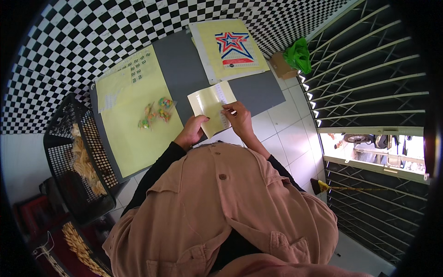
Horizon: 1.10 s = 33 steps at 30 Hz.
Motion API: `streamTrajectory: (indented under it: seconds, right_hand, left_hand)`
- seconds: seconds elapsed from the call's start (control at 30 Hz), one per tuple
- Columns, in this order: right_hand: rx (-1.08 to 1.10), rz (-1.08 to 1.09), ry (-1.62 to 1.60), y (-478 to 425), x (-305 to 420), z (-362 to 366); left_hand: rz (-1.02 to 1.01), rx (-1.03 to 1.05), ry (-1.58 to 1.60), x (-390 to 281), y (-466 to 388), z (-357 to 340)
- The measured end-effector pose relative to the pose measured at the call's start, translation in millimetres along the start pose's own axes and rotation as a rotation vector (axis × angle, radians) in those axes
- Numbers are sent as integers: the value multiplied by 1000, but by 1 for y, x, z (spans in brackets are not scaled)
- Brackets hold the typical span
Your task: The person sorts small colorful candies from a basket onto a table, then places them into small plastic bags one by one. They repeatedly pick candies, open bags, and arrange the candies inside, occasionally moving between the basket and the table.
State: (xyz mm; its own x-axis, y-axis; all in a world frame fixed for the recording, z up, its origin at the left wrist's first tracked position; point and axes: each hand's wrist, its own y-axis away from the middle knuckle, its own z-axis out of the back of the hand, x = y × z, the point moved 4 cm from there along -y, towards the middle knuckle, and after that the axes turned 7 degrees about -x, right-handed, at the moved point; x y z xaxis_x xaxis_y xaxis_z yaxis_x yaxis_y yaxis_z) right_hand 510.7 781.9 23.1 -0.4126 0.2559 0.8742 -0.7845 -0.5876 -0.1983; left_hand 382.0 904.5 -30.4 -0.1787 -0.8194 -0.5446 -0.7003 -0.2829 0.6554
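Observation:
My left hand (pixel 193 130) grips the lower left edge of a glossy pale yellow sheet (pixel 206 103), its thumb on top. The sheet bears a strip of small stickers (pixel 219 92) down its right side. At that strip, my right hand (pixel 240 119) has its thumb and fingertips pinched together; whether a sticker is between them is too small to tell. Left of the sheet, several clear packets with colourful contents (pixel 165 108) lie on a large yellow sheet (pixel 138 149). Dark printed marks and a whitish sticker sheet (pixel 111 100) show on its upper part.
The grey table (pixel 176 65) meets a checkered wall. A stack of yellow sheets (pixel 204 45) with a star-printed sheet (pixel 235 50) lies at the back. A black plastic basket (pixel 65 152) with packets stands left. Right are a cardboard box (pixel 281 65), green bag (pixel 298 55), broom (pixel 320 187) and folding gate (pixel 367 83).

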Motion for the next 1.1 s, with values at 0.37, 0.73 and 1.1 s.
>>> streamTrajectory:
  seconds: [0.37, 0.73, 1.1]
  right_hand:
    - [101, 2, 66, -3, -12, -16]
    - [174, -120, 80, -9, -24, -21]
    - [147, -174, -32, -15, -1, -12]
  left_hand:
    - [-335, -27, -260, -19, 7, -10]
    - [-1210, -609, -1565, -113, 33, 71]
    - [-840, -522, -1134, -128, 28, 57]
